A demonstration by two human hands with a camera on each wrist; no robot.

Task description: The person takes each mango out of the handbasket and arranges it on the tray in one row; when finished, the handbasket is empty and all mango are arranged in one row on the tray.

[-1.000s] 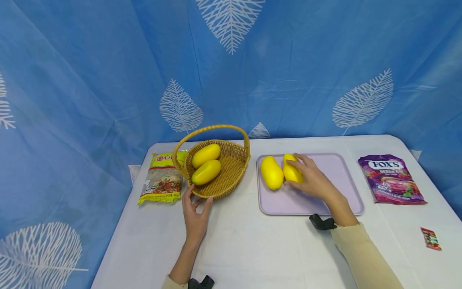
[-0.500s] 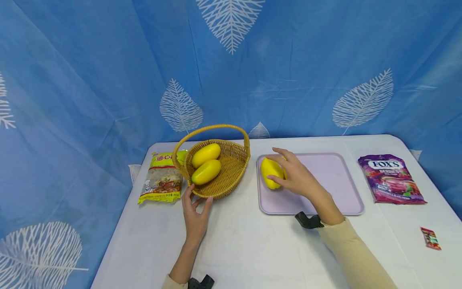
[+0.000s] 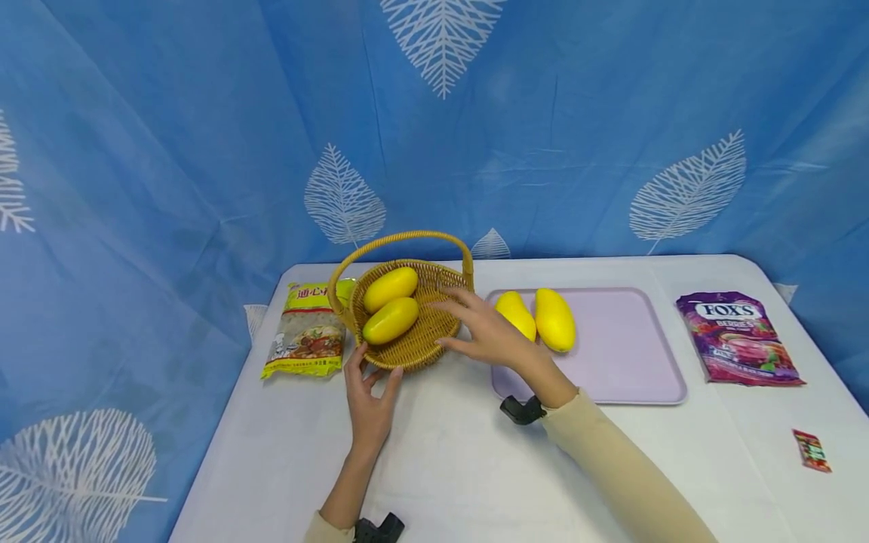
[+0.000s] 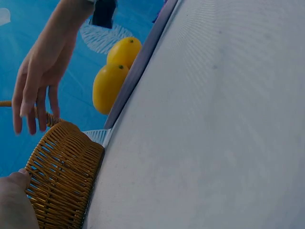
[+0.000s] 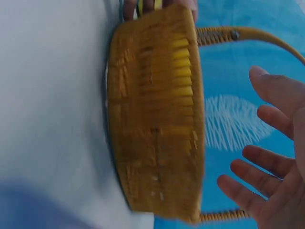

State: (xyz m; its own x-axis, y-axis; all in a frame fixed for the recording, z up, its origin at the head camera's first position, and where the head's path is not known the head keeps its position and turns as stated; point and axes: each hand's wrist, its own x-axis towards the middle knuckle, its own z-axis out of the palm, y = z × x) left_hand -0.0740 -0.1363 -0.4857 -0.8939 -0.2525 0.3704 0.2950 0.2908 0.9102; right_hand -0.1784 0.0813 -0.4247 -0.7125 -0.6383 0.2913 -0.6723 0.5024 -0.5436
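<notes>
Two yellow mangoes [image 3: 391,320] lie in the left half of a wicker basket [image 3: 434,332] with an arched handle. My left hand [image 3: 370,411] holds the basket at its near left side, its thumb [image 4: 19,179] at the rim in the left wrist view. Over the basket's right side hovers my right hand [image 3: 492,332], fingers spread, nothing in it; the right wrist view shows these fingers [image 5: 262,167] apart from the wicker. Two more mangoes [image 3: 555,320] lie side by side on a lilac tray [image 3: 624,347], the left one partly behind my right hand.
A yellow-topped food bag [image 3: 308,332] lies left of the basket, partly behind it. Right of the tray are a purple FOX'S candy bag [image 3: 740,339] and a small red wrapped sweet [image 3: 811,451]. A blue leaf-patterned curtain [image 3: 543,151] hangs behind the white table.
My right hand has moved left from the mangoes on the tray to over the basket, uncovering the right-hand mango. My left hand has stayed at the basket. The head view has shifted slightly.
</notes>
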